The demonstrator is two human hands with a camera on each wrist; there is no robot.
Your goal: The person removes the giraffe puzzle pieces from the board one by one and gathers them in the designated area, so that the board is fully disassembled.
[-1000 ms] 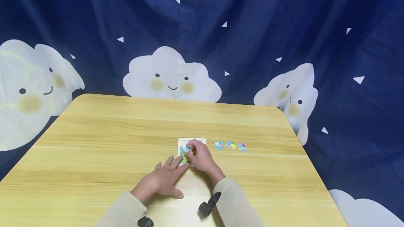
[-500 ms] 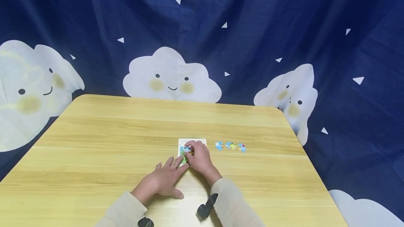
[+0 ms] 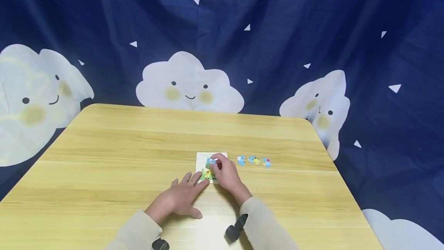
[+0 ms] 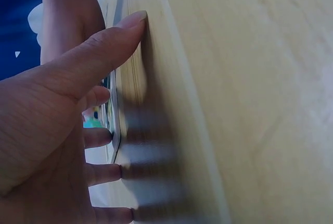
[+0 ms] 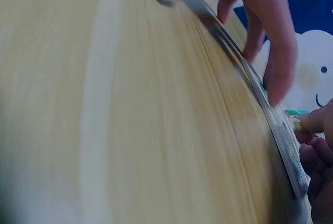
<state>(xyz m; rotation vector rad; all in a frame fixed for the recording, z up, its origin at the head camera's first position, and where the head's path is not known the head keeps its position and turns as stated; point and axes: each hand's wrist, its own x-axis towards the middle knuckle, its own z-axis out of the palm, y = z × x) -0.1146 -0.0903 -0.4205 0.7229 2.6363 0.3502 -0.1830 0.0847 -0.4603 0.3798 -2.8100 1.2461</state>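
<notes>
A small white puzzle tray (image 3: 202, 156) lies flat on the table, with colourful jigsaw pieces (image 3: 207, 173) in its lower part. My right hand (image 3: 227, 173) is over the tray's right side, thumb and forefinger pinching a mostly blue puzzle piece (image 3: 209, 161). In the right wrist view the pinching fingertips (image 5: 313, 122) are close over the tray, and the piece is largely hidden. My left hand (image 3: 182, 198) rests with its fingers spread, its fingertips at the tray's lower left corner. Its thumb points away from the tray, as the left wrist view (image 4: 73, 104) also shows.
To the right of the tray lie several loose puzzle pieces (image 3: 255, 160) in a row, blue with yellow and red parts. A light wooden table (image 3: 138, 146) bears everything. Behind it hangs a dark blue curtain (image 3: 270, 49) with smiling white clouds.
My right hand has moved slightly right, and the blue piece at its fingertips has shifted right too. More white tray shows at the left, and a yellow figure is uncovered. My left hand stays put.
</notes>
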